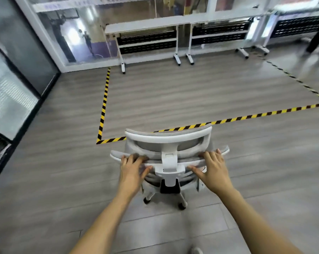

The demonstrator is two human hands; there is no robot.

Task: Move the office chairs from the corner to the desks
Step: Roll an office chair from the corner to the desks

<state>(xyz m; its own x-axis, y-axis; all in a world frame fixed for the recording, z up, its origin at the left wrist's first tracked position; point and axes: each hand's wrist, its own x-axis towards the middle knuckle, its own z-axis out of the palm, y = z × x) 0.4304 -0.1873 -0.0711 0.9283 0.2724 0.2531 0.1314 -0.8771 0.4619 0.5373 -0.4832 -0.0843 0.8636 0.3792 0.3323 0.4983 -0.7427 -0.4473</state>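
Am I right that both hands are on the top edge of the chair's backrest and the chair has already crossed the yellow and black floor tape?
Not quite. In the head view the left hand and right hand do grip the office chair backrest, but its wheels sit before the tape.

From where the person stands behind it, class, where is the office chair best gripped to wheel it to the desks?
Grip the top edge of the chair's backrest from behind, one hand on each side of the centre spine, as the left hand and right hand do. That wide bar faces the person, and the chair rolls on castors toward the desks.
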